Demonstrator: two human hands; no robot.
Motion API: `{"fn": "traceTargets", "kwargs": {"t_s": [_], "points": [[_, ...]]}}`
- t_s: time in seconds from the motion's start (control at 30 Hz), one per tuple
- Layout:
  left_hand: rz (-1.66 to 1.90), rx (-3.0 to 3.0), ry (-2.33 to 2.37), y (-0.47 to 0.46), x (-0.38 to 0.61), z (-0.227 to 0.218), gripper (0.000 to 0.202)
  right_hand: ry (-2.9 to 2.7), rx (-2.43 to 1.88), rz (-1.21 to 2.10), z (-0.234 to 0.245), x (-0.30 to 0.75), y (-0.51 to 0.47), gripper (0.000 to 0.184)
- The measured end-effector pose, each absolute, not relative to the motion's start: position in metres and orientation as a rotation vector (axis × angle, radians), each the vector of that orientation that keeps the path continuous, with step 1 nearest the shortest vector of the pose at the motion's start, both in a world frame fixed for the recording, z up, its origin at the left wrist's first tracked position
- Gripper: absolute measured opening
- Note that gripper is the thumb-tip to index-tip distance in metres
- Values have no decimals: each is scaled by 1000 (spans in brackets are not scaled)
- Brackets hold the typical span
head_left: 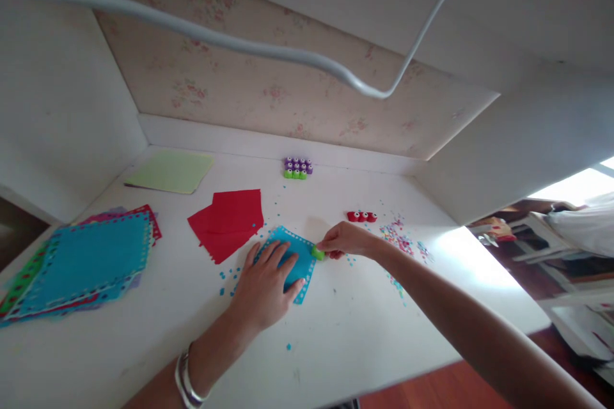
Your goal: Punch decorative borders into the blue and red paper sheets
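Observation:
A blue sheet of paper (303, 249) with small punched shapes along its edges lies on the white desktop. My left hand (267, 284) rests flat on it with fingers spread. At the sheet's right edge, my right hand (341, 240) is closed on a small green craft punch (317, 253). Blue punched bits (222, 275) are scattered left of the sheet, partly hidden by my left hand. Just beyond my right hand stands a row of red craft punches (362, 216).
Red paper pieces (235, 220) lie left of the sheet. Further left is a stack of punched coloured sheets (91, 262), with pale green paper (170, 170) behind. Purple and green punches (297, 167) stand near the wall. Confetti (400, 236) is spread at right. A white cable (240, 45) crosses overhead.

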State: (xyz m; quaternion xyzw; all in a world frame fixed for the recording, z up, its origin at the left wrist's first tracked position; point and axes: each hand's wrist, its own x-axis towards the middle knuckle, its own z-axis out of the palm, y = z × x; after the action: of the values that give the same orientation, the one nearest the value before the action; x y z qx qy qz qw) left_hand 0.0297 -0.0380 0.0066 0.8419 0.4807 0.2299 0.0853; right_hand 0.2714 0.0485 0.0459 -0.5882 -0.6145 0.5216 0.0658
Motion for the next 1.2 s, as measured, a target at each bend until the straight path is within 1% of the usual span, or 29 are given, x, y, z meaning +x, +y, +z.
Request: {"fn": "traceTargets", "kwargs": {"t_s": [0.2,0.3,0.37,0.5,0.53,0.6,0.67,0.7,0.83,1.07,1.2], "points": [[635,2532,1476,-37,29,5,39,-2029,-1690,1556,58,286,50,20],[632,2531,1482,-38,29,6,39,-2070,-1711,1491,64,293,46,25],[628,2532,1478,-38,29,7,39,-2095,-1739,1351,65,293,40,33],[640,2548,1478,-39,29,9,37,-2291,-1666,885,58,279,21,52],[647,2547,1490,-39,29,10,36,-2342,-1629,802,55,274,16,51],[661,2530,1531,-40,29,14,36,-2381,-1583,690,50,267,8,39],[672,2501,1568,-39,29,19,36,-2366,-1525,670,47,263,2,26],[681,2488,1577,-39,29,21,36,-2369,-1471,688,47,263,0,24],[721,2474,1563,-35,26,20,35,-2496,-1278,739,51,265,-1,26],[661,2500,1539,-32,24,10,33,-2635,-1395,700,55,280,-1,25],[598,2499,1589,-34,23,13,35,-2580,-1508,706,60,295,-5,26]]}}
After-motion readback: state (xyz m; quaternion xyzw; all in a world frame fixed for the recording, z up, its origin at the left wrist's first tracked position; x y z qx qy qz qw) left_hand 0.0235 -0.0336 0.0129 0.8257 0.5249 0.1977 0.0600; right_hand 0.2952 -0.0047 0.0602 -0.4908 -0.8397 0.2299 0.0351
